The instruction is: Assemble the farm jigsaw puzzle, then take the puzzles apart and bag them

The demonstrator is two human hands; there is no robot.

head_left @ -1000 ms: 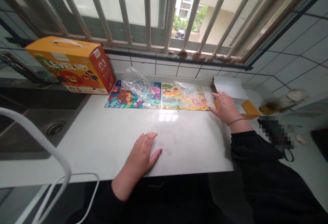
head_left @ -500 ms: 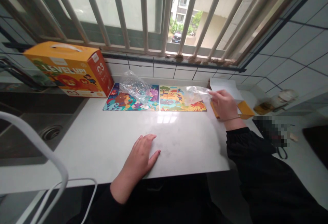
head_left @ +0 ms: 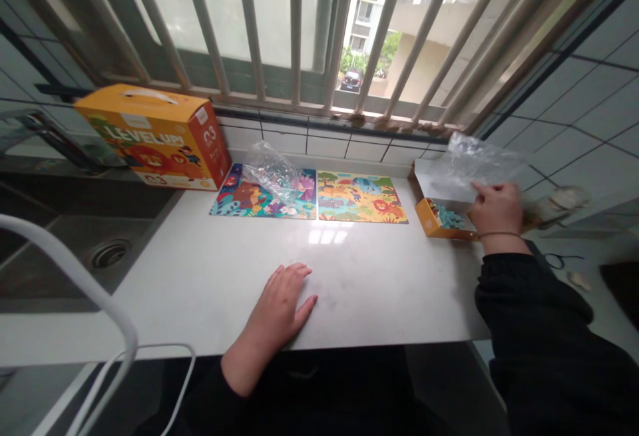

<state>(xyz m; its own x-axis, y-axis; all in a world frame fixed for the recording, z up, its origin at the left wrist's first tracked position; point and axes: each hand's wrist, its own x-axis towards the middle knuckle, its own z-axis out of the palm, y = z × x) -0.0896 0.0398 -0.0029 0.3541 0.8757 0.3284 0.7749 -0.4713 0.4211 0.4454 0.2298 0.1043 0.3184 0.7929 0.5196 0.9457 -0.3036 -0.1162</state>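
Note:
My right hand [head_left: 498, 210] pinches a clear plastic bag [head_left: 474, 160], holding it up over the right end of the counter. Beneath it stands a small yellow box [head_left: 439, 228] with its white lid [head_left: 439, 180] raised and teal puzzle pieces [head_left: 452, 219] inside; my hand hides its right part. My left hand [head_left: 284, 299] lies on the counter near the front edge, fingers apart, holding nothing. Side by side at the back lie a yellow animal puzzle [head_left: 362, 198] and a dark blue animal puzzle [head_left: 237, 200]. A second crumpled clear bag [head_left: 272, 170] covers part of the blue one.
A large orange carton [head_left: 154, 140] with a handle stands at the back left, beside the sink [head_left: 60, 256]. A white curved tube [head_left: 100, 283] crosses the left foreground. Window bars [head_left: 294, 36] rise behind the white counter [head_left: 374, 276]. A jar [head_left: 566, 203] sits at the right.
My right hand has carried the plastic bag right and up from above the yellow puzzle to over the small box. The puzzle and box contents are now uncovered. My left hand stays in place.

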